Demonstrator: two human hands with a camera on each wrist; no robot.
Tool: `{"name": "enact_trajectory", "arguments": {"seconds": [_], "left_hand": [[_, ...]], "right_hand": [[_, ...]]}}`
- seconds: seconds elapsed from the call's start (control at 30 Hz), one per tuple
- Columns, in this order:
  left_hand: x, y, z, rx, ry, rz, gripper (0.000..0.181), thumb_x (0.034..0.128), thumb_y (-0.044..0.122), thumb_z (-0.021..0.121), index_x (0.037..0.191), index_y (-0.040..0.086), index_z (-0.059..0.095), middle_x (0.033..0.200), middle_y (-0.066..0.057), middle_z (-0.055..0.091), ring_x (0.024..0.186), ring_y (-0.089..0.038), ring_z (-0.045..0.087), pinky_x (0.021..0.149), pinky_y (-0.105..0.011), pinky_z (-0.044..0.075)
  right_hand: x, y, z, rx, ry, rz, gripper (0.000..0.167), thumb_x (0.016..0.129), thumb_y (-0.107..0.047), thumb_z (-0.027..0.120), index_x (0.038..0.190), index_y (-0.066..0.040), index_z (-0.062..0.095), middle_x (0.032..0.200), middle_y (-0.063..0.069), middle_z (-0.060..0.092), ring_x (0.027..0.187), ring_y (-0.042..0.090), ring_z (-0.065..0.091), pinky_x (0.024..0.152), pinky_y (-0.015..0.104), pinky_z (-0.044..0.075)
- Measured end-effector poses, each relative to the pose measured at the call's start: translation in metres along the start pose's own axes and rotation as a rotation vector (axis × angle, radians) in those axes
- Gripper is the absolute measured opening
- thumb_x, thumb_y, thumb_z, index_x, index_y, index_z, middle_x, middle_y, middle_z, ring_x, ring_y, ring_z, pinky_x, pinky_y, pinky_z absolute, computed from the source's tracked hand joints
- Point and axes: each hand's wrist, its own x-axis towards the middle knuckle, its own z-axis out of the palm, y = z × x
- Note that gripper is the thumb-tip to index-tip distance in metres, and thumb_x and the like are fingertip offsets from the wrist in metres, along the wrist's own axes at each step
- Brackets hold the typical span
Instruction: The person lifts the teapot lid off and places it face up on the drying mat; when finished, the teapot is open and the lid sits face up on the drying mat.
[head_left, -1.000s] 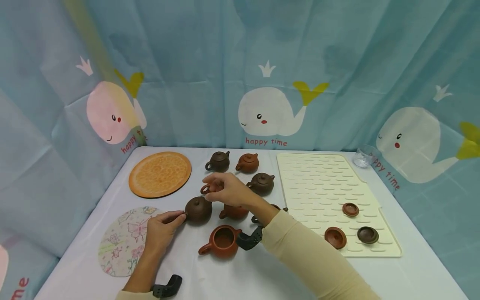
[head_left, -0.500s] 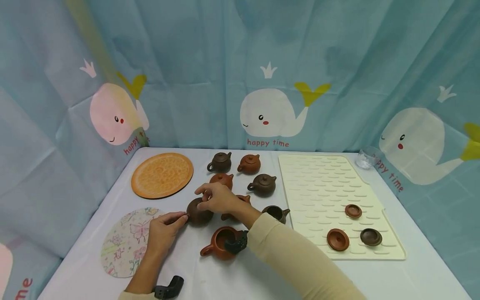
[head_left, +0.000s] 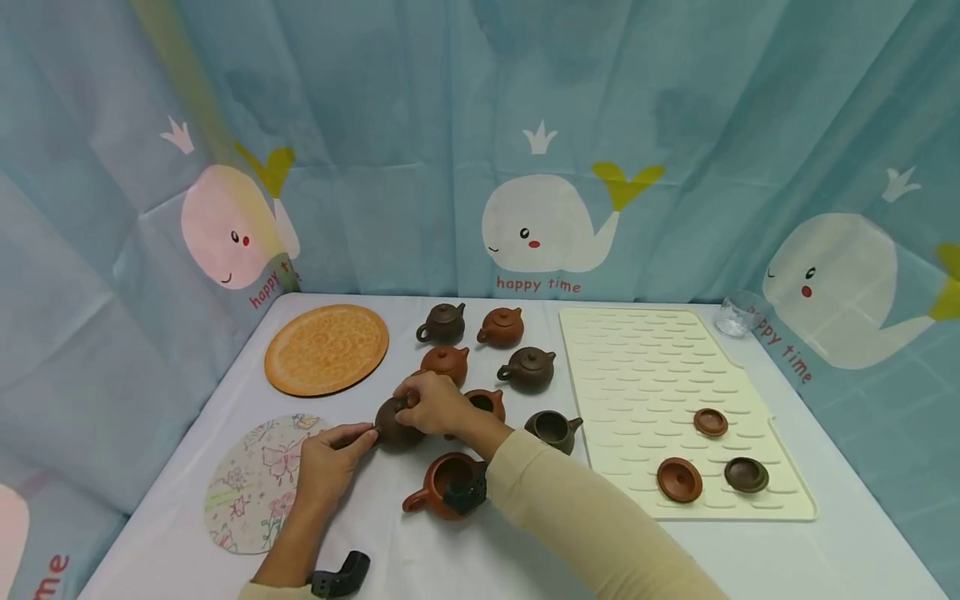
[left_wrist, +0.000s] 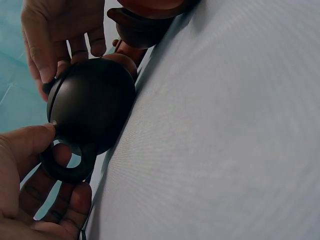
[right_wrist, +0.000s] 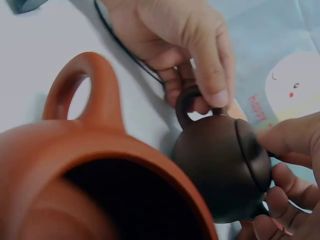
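A dark brown teapot (head_left: pixel 395 431) with its lid on stands between the hands. My left hand (head_left: pixel 327 464) grips its handle (left_wrist: pixel 68 167), thumb on top, as the left wrist view shows. From above, my right hand (head_left: pixel 438 406) pinches the lid knob (left_wrist: pixel 48 88) between thumb and finger; its other fingers hang by the teapot's far side. Below the right wrist stands a lidless red-brown teapot (head_left: pixel 437 497), large in the right wrist view. Two more lidless pots, one reddish (head_left: pixel 491 403) and one dark (head_left: pixel 552 430), stand to the right.
Several lidded teapots (head_left: pixel 527 369) stand farther back. On the cream mat (head_left: pixel 637 367) at right lie three lids (head_left: pixel 678 480). A clear cup (head_left: pixel 735 317) is at the back right corner. At left are an orange round mat (head_left: pixel 326 350) and a patterned round mat (head_left: pixel 240 500).
My right hand has come left and down from above the pots behind onto the dark teapot's lid knob. My left hand has stayed on the handle.
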Motion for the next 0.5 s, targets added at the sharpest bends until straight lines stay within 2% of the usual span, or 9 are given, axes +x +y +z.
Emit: {"name": "enact_trajectory", "arguments": {"seconds": [0.33,0.5], "left_hand": [[0.0010,0.0015,0.0001,-0.016,0.002,0.011,0.013,0.0837,0.011,0.077,0.094,0.002,0.077,0.090,-0.007,0.071,0.091,-0.013,0.059,0.072,-0.017,0.047],[0.0007,0.0003,-0.0006,-0.025,-0.004,0.012,0.013,0.0832,0.011,0.077,0.093,0.002,0.077,0.089,-0.007,0.071,0.087,-0.012,0.062,0.071,-0.017,0.048]], "right_hand": [[0.0006,-0.0001,0.0046,-0.075,0.047,-0.018,0.016,0.088,-0.019,0.073,0.104,-0.015,0.074,0.093,-0.007,0.060,0.082,0.006,0.053,0.069,0.020,0.045],[-0.0018,0.0031,0.0037,-0.015,0.092,-0.032,0.014,0.089,-0.020,0.072,0.102,-0.015,0.073,0.085,-0.011,0.060,0.077,0.004,0.054,0.066,0.020,0.045]]}}
